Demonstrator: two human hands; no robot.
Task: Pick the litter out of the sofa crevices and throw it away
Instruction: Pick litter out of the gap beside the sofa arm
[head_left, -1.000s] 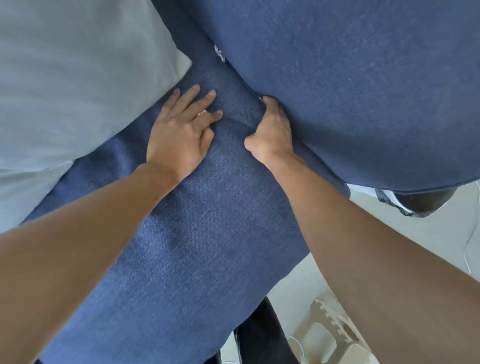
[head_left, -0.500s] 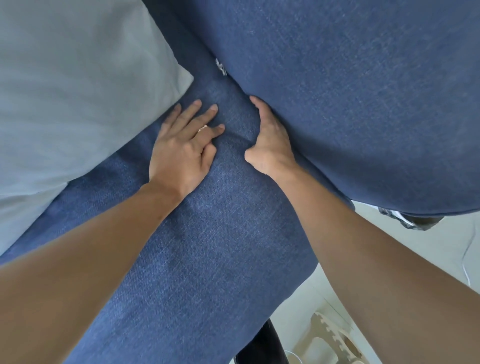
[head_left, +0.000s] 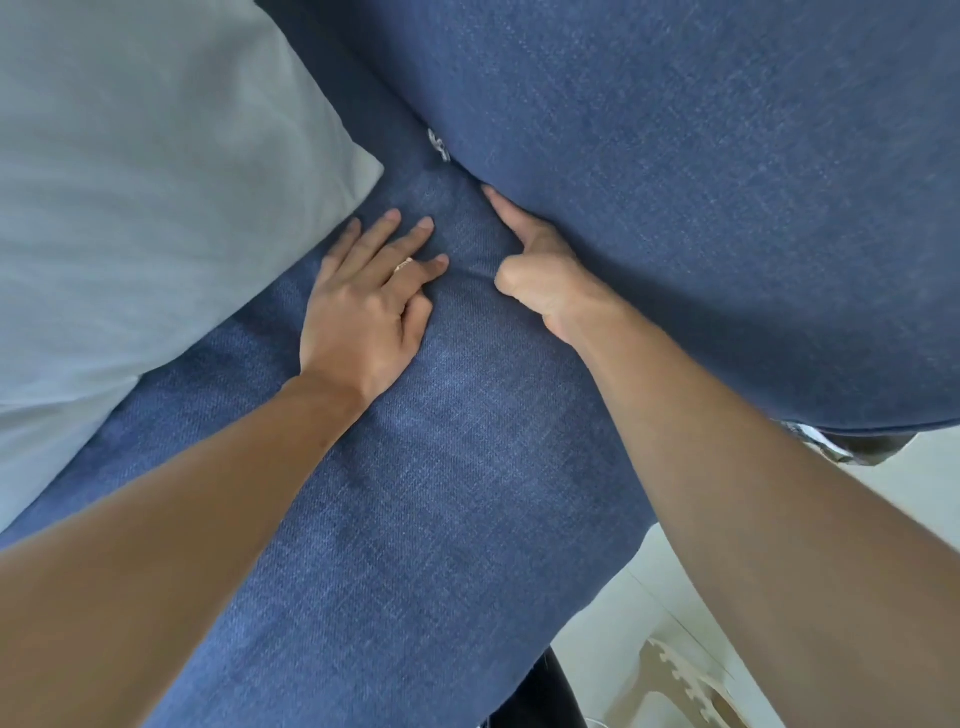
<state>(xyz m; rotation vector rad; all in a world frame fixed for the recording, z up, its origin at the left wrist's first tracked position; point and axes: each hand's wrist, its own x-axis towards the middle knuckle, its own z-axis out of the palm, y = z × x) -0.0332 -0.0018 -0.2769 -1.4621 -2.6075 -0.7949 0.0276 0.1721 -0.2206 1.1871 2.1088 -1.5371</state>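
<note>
A blue sofa seat (head_left: 441, 493) meets its blue cushion (head_left: 701, 208). The left hand (head_left: 363, 312) lies flat and empty; the right hand (head_left: 540, 270) digs into the crevice, grip hidden. Beyond its fingertip, crumpled pale litter (head_left: 439, 145) sits wedged: likely light and soft, best pinched at its exposed edge.

Pale floor (head_left: 670, 613) under daylight, with a foam puzzle mat (head_left: 680, 686).

Your left hand (head_left: 363, 317) lies flat, fingers spread, on the blue seat cushion (head_left: 441, 493) — your right hand (head_left: 540, 275) pushes into the crevice, just below a small pale scrap of litter (head_left: 439, 145).
</note>
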